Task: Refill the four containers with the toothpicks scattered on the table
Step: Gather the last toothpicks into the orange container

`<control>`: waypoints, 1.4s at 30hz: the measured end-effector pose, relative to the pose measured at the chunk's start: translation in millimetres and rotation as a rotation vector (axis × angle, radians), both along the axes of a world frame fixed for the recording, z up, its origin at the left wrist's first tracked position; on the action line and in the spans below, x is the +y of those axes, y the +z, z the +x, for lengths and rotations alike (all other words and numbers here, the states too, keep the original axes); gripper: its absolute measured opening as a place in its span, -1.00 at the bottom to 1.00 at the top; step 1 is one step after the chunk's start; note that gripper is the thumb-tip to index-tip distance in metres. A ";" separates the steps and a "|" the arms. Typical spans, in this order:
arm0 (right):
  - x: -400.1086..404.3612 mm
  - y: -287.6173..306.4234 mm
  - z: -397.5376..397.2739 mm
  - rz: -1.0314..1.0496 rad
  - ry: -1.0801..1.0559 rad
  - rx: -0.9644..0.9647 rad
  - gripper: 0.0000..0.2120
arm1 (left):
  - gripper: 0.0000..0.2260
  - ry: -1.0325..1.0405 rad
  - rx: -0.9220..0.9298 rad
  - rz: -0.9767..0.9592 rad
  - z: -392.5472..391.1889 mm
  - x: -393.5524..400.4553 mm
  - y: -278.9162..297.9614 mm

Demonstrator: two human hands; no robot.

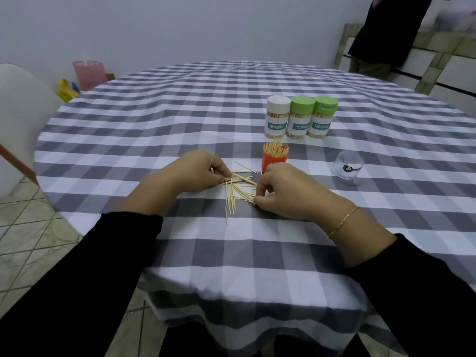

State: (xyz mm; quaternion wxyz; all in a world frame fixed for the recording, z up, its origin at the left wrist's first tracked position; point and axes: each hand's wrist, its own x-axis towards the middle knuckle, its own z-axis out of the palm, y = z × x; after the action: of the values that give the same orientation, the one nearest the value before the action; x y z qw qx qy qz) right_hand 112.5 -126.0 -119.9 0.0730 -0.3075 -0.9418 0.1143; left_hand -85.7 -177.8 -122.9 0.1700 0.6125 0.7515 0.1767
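wooden toothpicks [238, 188] pinched by left hand [198, 171] and right hand [283, 191], fingers curled, knuckles up.

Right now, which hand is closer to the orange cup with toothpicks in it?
The right hand. It sits just in front of the orange cup, nearly touching it. The left hand is farther away, off to the cup's left, across the loose toothpicks.

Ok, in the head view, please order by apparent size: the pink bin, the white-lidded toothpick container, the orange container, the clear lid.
1. pink bin, though farthest away
2. white-lidded toothpick container
3. clear lid and orange container: look alike, and the right hand partly hides the orange one, so unranked.
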 end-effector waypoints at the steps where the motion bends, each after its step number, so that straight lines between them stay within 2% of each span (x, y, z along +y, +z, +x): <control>1: 1.3 0.5 1.8 0.001 -0.024 0.027 -0.89 | -0.83 -0.004 -0.018 0.006 0.3 -0.8 -0.4; 4: 5.6 3.3 7.7 -0.017 -0.110 0.067 -0.85 | -0.66 -0.078 -0.077 -0.067 0.4 -4.2 4.1; 8: 9.5 3.5 11.1 -0.037 -0.150 -0.023 -0.66 | -0.49 -0.186 -0.123 -0.265 2.4 -9.5 13.3; 12: 9.0 3.6 11.0 -0.114 -0.093 -0.178 -0.43 | -0.45 -0.233 -0.098 -0.314 3.5 -9.5 13.7; 15: 6.8 5.2 11.6 -0.137 -0.085 -0.219 -0.30 | -0.50 -0.236 -0.056 -0.288 1.9 -3.9 8.4; 19: 7.8 1.1 7.8 -0.108 -0.092 -0.115 -0.47 | -0.69 -0.227 -0.067 -0.229 2.5 -1.5 4.8; 25: 6.0 -12.0 -0.5 -0.028 -0.103 0.012 -0.73 | -0.84 -0.173 -0.102 -0.047 4.9 -3.4 -7.8; 29: 2.8 -17.5 -5.7 0.046 -0.110 0.068 -0.78 | -0.89 -0.136 -0.064 0.071 7.9 -1.2 -15.2; 31: 4.2 -17.6 -3.5 0.052 -0.114 0.094 -0.77 | -0.82 -0.105 -0.016 0.122 6.8 -0.3 -17.3; 35: 9.2 -11.3 6.5 -0.055 -0.119 0.059 -0.67 | -0.28 -0.057 0.103 0.040 3.8 -2.8 -13.4; 36: 9.7 -9.6 7.8 -0.072 -0.114 0.032 -0.66 | -0.23 -0.057 0.110 0.005 3.8 -2.8 -11.5; 39: 7.7 -9.1 6.1 -0.070 -0.091 0.017 -0.68 | -0.35 -0.085 0.055 -0.045 5.5 -1.2 -9.5; 42: 3.4 -12.2 -0.8 -0.027 -0.067 0.060 -0.74 | -0.45 -0.104 -0.007 -0.016 8.7 0.8 -8.3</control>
State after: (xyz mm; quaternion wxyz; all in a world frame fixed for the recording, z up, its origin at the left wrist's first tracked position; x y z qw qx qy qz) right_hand 111.7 -122.7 -132.1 0.1008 -0.3361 -0.9268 0.1336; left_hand -77.0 -177.1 -131.2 0.1865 0.6486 0.7195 0.1639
